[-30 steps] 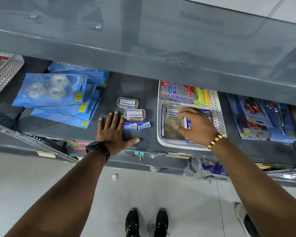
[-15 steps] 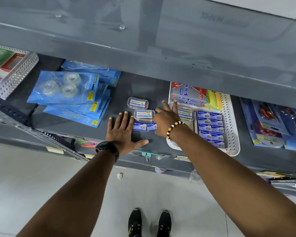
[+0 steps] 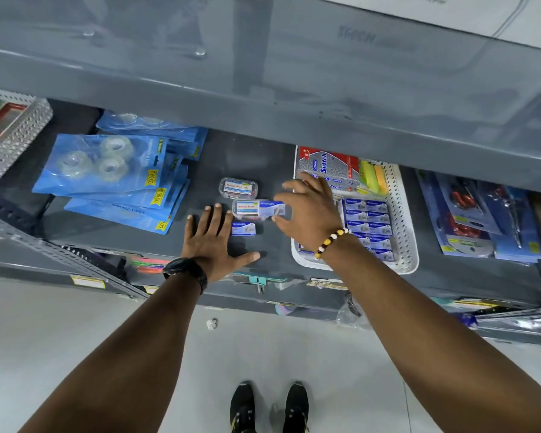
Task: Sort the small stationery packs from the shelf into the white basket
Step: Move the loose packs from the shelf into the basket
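Observation:
My right hand (image 3: 313,214) pinches a small blue stationery pack (image 3: 275,209) between thumb and fingers, just above the grey shelf and left of the white basket (image 3: 404,214). A second small blue pack (image 3: 243,229) lies on the shelf beside my left hand (image 3: 214,242). That hand rests flat and open on the shelf's front edge. Rows of the same blue packs (image 3: 367,220) fill the basket, partly hidden by my right wrist. Two clear plastic cases (image 3: 238,188) (image 3: 249,210) sit behind the loose pack.
Blue tape packs (image 3: 107,173) are stacked on the left, and scissors packs (image 3: 475,220) lie on the right. A red and silver box (image 3: 328,170) and highlighters (image 3: 374,179) sit at the basket's back. The upper shelf (image 3: 263,89) overhangs closely. A perforated grey tray (image 3: 13,135) stands far left.
My right hand left the basket, moved left to the loose packs and picked one up. One pack is left on the shelf where two lay. My left hand has stayed put.

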### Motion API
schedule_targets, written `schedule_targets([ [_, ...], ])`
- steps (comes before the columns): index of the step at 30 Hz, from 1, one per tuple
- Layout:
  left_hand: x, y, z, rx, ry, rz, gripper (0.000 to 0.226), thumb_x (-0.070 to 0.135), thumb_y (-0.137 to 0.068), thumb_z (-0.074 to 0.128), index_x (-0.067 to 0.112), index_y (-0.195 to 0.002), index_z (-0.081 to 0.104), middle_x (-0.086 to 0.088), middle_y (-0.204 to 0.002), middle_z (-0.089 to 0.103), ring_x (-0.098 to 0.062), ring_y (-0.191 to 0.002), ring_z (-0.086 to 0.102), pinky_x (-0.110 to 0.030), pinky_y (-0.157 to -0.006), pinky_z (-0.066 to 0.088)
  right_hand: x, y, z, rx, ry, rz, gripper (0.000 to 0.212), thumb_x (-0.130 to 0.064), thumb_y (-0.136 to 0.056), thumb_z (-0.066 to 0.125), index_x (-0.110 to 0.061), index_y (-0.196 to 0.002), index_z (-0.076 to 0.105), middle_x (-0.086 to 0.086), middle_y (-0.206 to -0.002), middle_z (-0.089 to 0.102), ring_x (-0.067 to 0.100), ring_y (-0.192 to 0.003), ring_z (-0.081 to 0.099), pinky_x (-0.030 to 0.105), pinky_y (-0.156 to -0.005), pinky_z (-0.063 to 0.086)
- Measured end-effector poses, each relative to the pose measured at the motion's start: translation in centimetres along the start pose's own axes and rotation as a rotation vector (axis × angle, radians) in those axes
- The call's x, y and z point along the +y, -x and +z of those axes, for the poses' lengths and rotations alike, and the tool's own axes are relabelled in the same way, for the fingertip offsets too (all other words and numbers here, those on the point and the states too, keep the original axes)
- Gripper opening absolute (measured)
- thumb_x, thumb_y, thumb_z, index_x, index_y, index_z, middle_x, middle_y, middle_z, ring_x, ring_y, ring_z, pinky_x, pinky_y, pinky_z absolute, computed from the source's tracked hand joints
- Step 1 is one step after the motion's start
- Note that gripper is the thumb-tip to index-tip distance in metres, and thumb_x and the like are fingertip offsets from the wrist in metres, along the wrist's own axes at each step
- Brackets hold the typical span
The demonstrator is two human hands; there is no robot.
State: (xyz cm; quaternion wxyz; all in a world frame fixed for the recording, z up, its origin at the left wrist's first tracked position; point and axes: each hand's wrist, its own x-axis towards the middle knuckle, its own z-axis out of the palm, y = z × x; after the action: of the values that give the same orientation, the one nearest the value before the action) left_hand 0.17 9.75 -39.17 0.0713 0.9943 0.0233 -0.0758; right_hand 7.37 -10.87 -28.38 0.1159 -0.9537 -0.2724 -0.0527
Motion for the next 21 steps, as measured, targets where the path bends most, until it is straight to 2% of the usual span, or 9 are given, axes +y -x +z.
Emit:
schedule_targets([
  [4,-0.1,0.0,0.1,0.007,0.008,0.002,0.128,0.105,-0.065,0.013,0.019,-0.16,0.011,-0.006,-0.17,0.005,-0.027,-0.155,-0.001,-0.057,-0.125,0.002,3.6,2.7,-2.2,0.119,-0.005,0.051,0.037,-0.036,-0.07,0.072,-0.022,-0.104,0.072,-0.001,-0.115,0.067,0.031,-0.122,0.048,0.05,-0.106,0.037],
  [8,0.0,0.1,0.0,-0.003,0.009,-0.002,0.127,0.104,-0.066,0.013,0.021,-0.161,0.007,-0.005,-0.17,0.001,-0.026,-0.156,-0.004,-0.056,-0.125,-0.002,9.6,6.3,-3.3,0.047,0.031,0.196,0.039,-0.036,-0.071,0.076,-0.021,-0.107,0.072,0.003,-0.117,0.066,0.03,-0.124,0.047,0.047,-0.108,0.036],
  [14,0.1,0.1,-0.1,0.014,-0.014,-0.007,0.127,0.104,-0.066,0.012,0.019,-0.161,0.01,-0.006,-0.17,0.005,-0.027,-0.156,-0.001,-0.057,-0.125,0.001,15.9,10.3,-5.3,-0.191,0.184,0.35,0.043,-0.04,-0.076,0.072,-0.026,-0.117,0.067,0.004,-0.136,0.056,0.031,-0.138,0.03,0.048,-0.115,0.023],
  [21,-0.1,0.0,0.5,0.072,-0.019,0.005,0.124,0.102,-0.069,0.015,0.018,-0.16,0.019,-0.007,-0.169,0.013,-0.028,-0.155,0.007,-0.057,-0.125,0.006,17.3,10.7,-5.5,-0.395,0.367,0.343,0.043,-0.05,-0.082,0.062,-0.041,-0.124,0.058,-0.001,-0.151,0.037,0.03,-0.146,0.01,0.05,-0.119,0.002],
])
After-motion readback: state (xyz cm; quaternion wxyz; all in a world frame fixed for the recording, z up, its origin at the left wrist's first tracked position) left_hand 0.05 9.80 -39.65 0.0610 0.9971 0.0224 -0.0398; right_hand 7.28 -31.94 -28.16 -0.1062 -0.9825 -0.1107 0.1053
